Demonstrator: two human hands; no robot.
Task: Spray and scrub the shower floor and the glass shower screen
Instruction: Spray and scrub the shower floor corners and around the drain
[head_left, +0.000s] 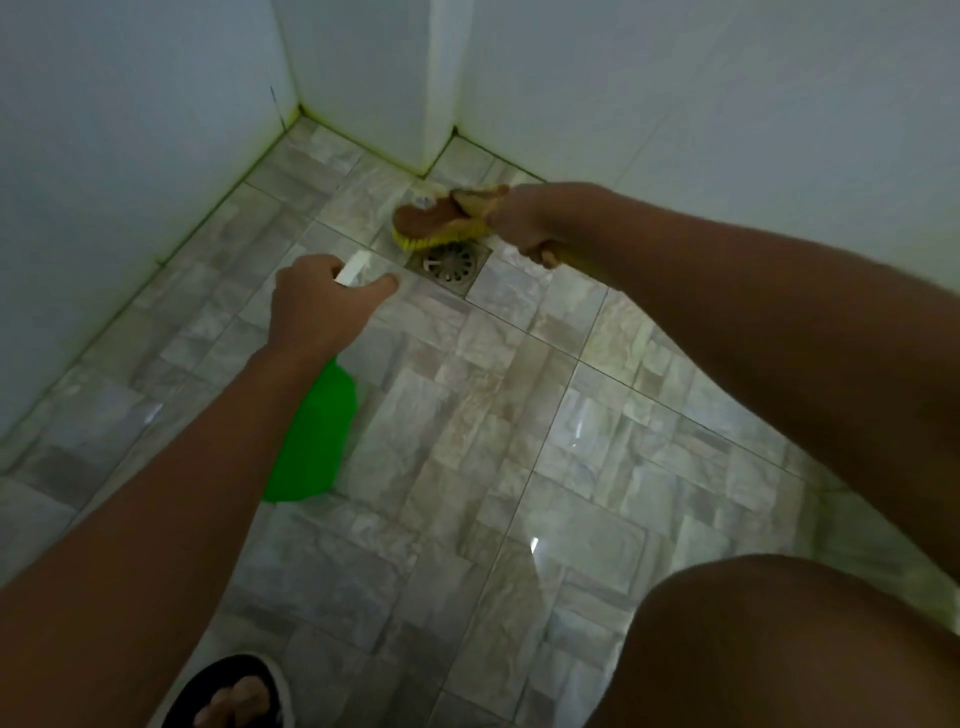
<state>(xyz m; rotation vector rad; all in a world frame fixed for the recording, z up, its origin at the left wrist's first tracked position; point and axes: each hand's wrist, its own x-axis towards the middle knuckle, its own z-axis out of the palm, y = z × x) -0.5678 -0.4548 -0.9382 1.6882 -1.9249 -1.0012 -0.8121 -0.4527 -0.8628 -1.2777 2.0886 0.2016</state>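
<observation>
My right hand (524, 221) grips the handle of a scrub brush (434, 221) with a brown back and yellow bristles. The bristles press on the wet grey stone-pattern floor tiles (467, 441) just behind the square metal drain (451, 262). My left hand (317, 306) holds a spray bottle by its white trigger head (356, 267). The bottle's green body (311, 436) hangs below my forearm, partly hidden by it. The nozzle points towards the drain area. No glass screen is in view.
White tiled walls (130, 182) close the floor in on the left and at the back, with a jutting wall corner (436, 104) behind the brush. My sandalled left foot (234, 693) stands at the bottom edge and my right knee (779, 649) fills the lower right.
</observation>
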